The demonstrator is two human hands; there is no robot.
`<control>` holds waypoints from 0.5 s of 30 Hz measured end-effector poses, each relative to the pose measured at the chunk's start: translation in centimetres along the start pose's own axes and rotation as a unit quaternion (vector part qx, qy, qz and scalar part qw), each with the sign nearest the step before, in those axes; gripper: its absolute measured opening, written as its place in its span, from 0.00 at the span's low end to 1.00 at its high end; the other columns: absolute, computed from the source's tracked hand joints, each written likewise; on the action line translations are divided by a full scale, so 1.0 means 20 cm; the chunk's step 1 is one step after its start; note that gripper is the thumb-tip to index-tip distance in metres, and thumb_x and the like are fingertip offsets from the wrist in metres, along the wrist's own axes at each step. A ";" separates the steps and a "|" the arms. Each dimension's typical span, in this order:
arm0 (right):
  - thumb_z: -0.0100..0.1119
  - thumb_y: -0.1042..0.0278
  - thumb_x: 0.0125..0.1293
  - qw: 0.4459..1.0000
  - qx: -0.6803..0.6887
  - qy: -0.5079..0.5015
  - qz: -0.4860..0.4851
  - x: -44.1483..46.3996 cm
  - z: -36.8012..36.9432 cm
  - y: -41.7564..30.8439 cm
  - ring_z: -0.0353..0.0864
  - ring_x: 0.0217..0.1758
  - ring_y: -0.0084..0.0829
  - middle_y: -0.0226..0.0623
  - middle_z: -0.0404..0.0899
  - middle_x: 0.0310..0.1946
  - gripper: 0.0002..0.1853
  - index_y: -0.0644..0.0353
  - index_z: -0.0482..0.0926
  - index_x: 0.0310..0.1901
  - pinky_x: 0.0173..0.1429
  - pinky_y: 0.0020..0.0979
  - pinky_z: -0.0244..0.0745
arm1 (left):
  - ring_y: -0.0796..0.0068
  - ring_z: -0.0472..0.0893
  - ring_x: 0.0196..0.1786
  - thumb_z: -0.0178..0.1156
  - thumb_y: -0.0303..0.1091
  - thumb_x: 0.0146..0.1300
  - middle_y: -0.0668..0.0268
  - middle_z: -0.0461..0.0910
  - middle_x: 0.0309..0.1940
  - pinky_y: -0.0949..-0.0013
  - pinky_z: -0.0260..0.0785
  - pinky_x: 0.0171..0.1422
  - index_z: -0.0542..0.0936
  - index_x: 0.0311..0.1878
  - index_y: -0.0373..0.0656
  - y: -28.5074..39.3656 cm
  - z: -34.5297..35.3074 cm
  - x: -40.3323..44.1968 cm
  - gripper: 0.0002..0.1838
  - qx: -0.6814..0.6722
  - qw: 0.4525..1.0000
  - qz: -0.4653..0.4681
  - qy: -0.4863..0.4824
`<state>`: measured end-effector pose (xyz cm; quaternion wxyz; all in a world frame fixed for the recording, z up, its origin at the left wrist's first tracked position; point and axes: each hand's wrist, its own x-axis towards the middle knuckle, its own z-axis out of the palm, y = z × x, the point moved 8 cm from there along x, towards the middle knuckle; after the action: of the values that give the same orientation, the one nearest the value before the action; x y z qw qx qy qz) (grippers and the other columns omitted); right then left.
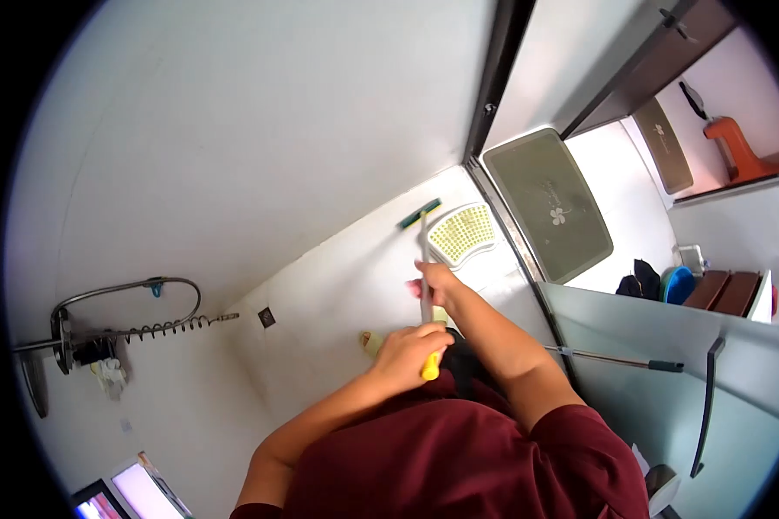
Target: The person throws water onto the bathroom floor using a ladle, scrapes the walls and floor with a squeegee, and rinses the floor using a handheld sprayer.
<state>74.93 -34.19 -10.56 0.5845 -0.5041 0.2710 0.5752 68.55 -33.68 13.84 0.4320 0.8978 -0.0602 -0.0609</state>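
A long-handled floor brush (420,214) has a narrow green head, a grey pole and a yellow grip end. Its head lies on the white floor close to the wall, beside a white step stool (463,233) with yellow-green dots. My left hand (409,356) is closed round the upper pole, just above the yellow end. Further down the pole, my right hand (435,284) is wrapped round it, its fingers slightly blurred. A slipper (370,342) shows on the floor beneath my arms.
A dark floor drain (267,317) lies left of me. A shower hose (173,327) hangs on the left wall. Past the door track (504,212) lies a grey-green mat (552,206). A frosted glass door (632,346) with a black handle (708,406) stands at right.
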 end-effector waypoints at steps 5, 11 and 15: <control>0.33 0.78 0.58 0.995 0.039 0.093 -0.029 0.33 -0.26 -0.10 0.56 0.11 0.23 0.34 0.60 0.15 0.09 0.66 0.63 0.23 0.10 0.20 0.50 | 0.67 0.69 0.45 0.61 0.43 0.46 0.74 0.74 0.38 0.63 0.62 0.46 0.76 0.32 0.48 -0.03 0.03 0.14 0.12 0.116 0.993 -0.007 -0.028; 0.37 0.78 0.57 0.995 -0.021 0.091 -0.033 0.43 -0.45 -0.45 0.57 0.12 0.21 0.35 0.62 0.15 0.08 0.68 0.65 0.24 0.11 0.20 0.53 | 0.58 0.71 0.51 0.65 0.40 0.46 0.65 0.72 0.26 0.62 0.63 0.51 0.66 0.19 0.44 -0.14 0.11 0.47 0.17 -0.139 0.977 0.134 0.092; 0.39 0.77 0.56 0.998 -0.031 0.062 -0.001 0.50 -0.52 -0.63 0.58 0.13 0.20 0.32 0.61 0.14 0.07 0.68 0.65 0.24 0.12 0.19 0.54 | 0.62 0.68 0.28 0.64 0.39 0.46 0.66 0.67 0.18 0.64 0.59 0.35 0.63 0.16 0.45 -0.21 0.07 0.67 0.18 -0.180 0.958 0.185 0.126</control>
<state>91.55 -37.44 -19.62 0.5512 -0.5572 0.2882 0.5502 81.77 -34.29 8.89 0.5942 0.7789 -0.1582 0.1233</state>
